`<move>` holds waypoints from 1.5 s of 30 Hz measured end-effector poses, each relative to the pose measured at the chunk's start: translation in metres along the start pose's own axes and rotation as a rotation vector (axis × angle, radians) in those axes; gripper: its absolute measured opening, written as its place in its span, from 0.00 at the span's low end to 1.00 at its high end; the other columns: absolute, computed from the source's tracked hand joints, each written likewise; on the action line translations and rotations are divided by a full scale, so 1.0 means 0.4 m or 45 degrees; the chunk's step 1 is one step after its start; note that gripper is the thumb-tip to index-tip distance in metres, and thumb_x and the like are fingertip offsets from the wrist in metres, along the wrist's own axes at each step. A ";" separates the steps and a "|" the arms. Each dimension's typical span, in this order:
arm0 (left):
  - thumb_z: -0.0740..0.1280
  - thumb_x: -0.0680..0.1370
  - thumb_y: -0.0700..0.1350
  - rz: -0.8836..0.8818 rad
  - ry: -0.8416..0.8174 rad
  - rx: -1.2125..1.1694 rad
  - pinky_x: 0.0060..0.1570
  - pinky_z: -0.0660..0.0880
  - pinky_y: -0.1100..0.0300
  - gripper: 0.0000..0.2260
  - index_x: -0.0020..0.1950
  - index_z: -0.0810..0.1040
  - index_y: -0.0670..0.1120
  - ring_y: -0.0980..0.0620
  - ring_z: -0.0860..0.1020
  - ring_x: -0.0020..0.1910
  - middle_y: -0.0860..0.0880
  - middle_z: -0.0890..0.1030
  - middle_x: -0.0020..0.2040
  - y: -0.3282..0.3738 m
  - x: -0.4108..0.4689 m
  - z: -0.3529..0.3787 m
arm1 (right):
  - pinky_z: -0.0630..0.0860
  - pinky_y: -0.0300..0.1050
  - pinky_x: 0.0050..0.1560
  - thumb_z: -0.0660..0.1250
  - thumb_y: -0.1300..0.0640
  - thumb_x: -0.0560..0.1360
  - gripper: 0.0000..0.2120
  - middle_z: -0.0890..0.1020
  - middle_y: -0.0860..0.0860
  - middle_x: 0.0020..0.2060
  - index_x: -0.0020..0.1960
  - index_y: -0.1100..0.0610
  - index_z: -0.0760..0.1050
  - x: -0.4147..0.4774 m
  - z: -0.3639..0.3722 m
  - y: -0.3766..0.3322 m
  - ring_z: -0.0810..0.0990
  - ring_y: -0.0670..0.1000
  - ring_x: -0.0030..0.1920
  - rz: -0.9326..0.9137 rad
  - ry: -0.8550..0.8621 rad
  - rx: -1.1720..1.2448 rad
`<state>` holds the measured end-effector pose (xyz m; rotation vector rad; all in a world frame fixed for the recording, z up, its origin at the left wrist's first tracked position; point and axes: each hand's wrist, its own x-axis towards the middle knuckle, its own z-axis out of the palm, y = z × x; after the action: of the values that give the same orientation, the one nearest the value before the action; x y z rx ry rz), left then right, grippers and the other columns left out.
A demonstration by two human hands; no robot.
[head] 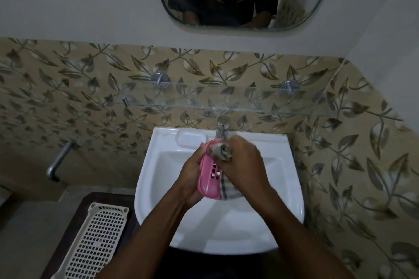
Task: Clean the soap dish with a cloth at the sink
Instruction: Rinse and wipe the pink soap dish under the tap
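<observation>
Over the white sink point(158, 188), my left hand point(192, 179) holds a pink soap dish point(209, 176) with square drain holes, tilted on its long side. My right hand point(243, 165) grips a bunched grey checked cloth point(223, 153) and presses it against the dish's upper end. A loose end of the cloth hangs below my right hand, beside the dish's lower end. The dish's far side is hidden by both hands.
A chrome tap point(221, 128) stands at the sink's back, just above my hands, with a moulded soap recess point(191, 139) to its left. A glass shelf point(204, 106) juts out above. A white perforated tray point(97, 240) lies on a dark stand at lower left.
</observation>
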<state>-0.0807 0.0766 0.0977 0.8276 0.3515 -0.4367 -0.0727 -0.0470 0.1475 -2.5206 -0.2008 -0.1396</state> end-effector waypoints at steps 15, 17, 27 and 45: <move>0.56 0.81 0.61 -0.069 0.155 0.057 0.49 0.78 0.45 0.23 0.57 0.79 0.44 0.41 0.81 0.50 0.39 0.86 0.46 0.025 0.022 -0.014 | 0.76 0.40 0.45 0.75 0.53 0.70 0.13 0.80 0.45 0.48 0.54 0.45 0.82 -0.042 0.007 -0.002 0.80 0.49 0.46 -0.365 -0.184 -0.155; 0.56 0.81 0.61 -0.077 0.139 0.057 0.48 0.78 0.46 0.23 0.56 0.80 0.43 0.41 0.81 0.48 0.40 0.86 0.45 0.031 0.020 -0.010 | 0.77 0.41 0.44 0.75 0.53 0.70 0.13 0.80 0.46 0.48 0.53 0.45 0.82 -0.036 0.005 -0.007 0.80 0.50 0.45 -0.365 -0.166 -0.165; 0.56 0.80 0.62 -0.145 0.160 0.020 0.52 0.77 0.43 0.26 0.59 0.79 0.42 0.39 0.81 0.51 0.38 0.85 0.48 0.030 0.015 -0.008 | 0.76 0.41 0.34 0.79 0.58 0.62 0.20 0.81 0.48 0.47 0.53 0.46 0.82 -0.058 -0.012 0.004 0.81 0.53 0.41 -0.467 -0.196 -0.317; 0.56 0.71 0.71 0.125 0.055 -0.172 0.53 0.78 0.45 0.38 0.62 0.78 0.40 0.40 0.80 0.49 0.37 0.83 0.51 0.035 0.032 -0.015 | 0.80 0.39 0.41 0.76 0.53 0.69 0.11 0.80 0.46 0.45 0.50 0.47 0.79 -0.160 0.030 0.001 0.82 0.48 0.42 -0.182 -0.024 0.106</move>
<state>-0.0637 0.0867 0.0968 0.7202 0.3749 -0.3004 -0.1350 -0.0476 0.1281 -2.4250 -0.3865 -0.1607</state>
